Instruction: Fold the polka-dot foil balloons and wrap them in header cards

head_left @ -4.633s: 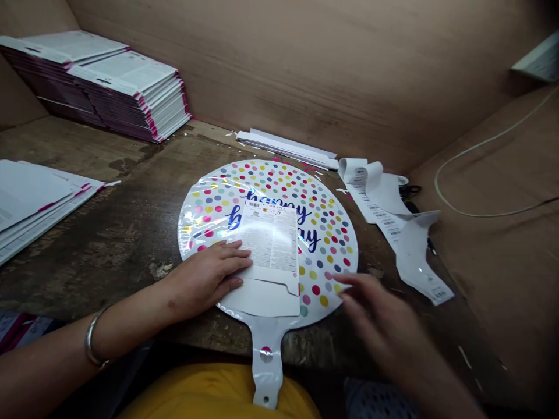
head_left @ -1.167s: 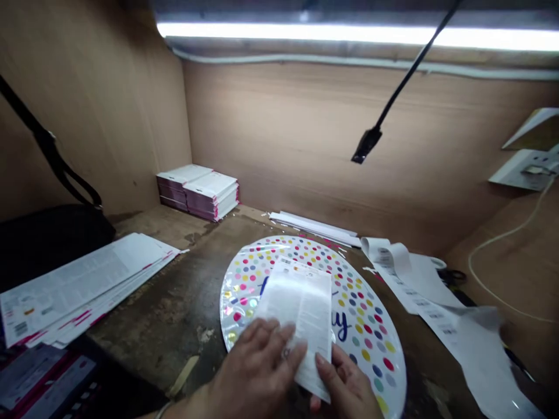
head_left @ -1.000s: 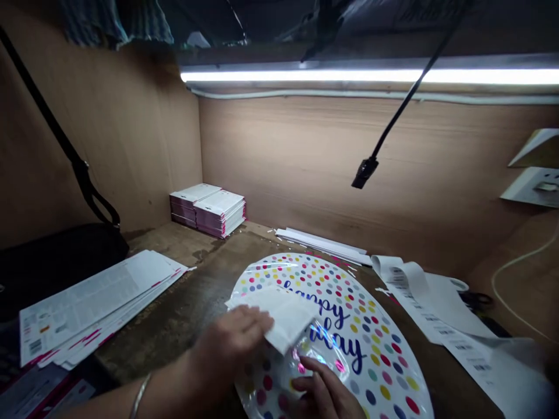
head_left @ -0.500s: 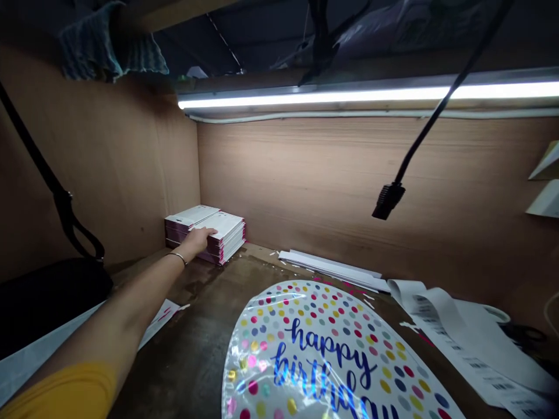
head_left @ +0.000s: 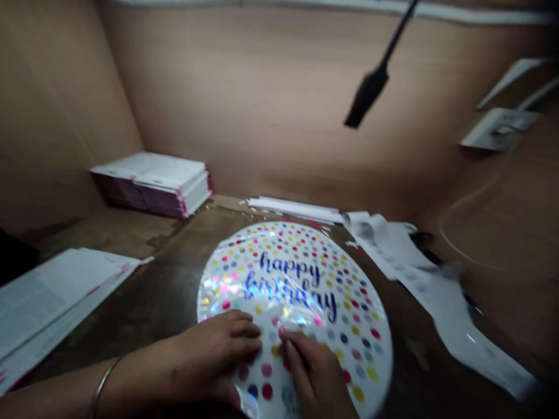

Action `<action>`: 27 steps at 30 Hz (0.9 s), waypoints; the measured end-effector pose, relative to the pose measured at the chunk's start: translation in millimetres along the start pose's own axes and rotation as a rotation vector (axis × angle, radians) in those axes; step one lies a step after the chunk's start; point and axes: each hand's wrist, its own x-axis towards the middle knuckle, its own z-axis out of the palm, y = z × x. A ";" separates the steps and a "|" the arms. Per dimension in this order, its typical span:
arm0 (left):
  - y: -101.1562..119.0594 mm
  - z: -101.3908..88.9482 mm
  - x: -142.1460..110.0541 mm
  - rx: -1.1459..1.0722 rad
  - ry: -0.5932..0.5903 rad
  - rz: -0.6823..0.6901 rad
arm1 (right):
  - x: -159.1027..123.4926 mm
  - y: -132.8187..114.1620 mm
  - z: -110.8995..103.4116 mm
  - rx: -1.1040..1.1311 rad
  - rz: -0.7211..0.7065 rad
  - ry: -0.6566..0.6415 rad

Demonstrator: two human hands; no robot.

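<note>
Shiny dotted foil balloon point(head_left: 297, 256) (blue lettering point(head_left: 288, 282)) lies under left hand point(head_left: 213, 355) and right hand point(head_left: 312, 372), grips open.

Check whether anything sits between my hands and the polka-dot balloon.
Nothing visible does. The left hand and the right hand both lie directly on the polka-dot foil balloon, with no paper or card between them and its face.

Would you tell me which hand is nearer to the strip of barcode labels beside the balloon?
Right. The right hand rests on the foil balloon, left of the strip of barcode labels; the left hand, also on it, lies farther left.
</note>
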 end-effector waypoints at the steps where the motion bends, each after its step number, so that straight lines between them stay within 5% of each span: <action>1: 18.1 14.5 -7.4 0.005 -0.063 0.042 | -1.2 -3.6 -3.9 -0.005 -0.043 -0.042; 3: 39.9 30.4 -17.6 0.038 -0.144 0.112 | -3.0 -5.2 -14.6 -0.027 -0.071 0.016; 7: 51.3 33.0 -19.1 0.036 -0.082 0.130 | -21.4 0.9 -45.3 -0.151 -0.051 0.155; 12: 52.9 20.4 -4.3 -0.210 -0.134 -0.298 | -58.7 3.4 -82.5 -0.297 -0.129 0.061; 15: 55.8 16.9 8.0 -0.283 -0.166 -0.469 | -74.0 6.6 -87.6 -0.322 -0.139 0.020; 20: 73.6 26.3 27.6 -0.018 -0.214 -0.167 | -77.7 11.0 -70.9 -0.472 -0.205 0.047; 23: 75.3 32.0 34.7 0.012 -0.193 -0.117 | -58.4 5.9 -66.0 -0.572 -0.239 -0.056; 25: 71.8 31.3 35.7 0.012 -0.090 -0.109 | -37.1 0.6 -66.2 -0.561 -0.280 -0.182; 27: 69.6 27.7 33.6 0.084 0.152 -0.038 | -14.0 -3.9 -66.7 -0.503 -0.309 -0.278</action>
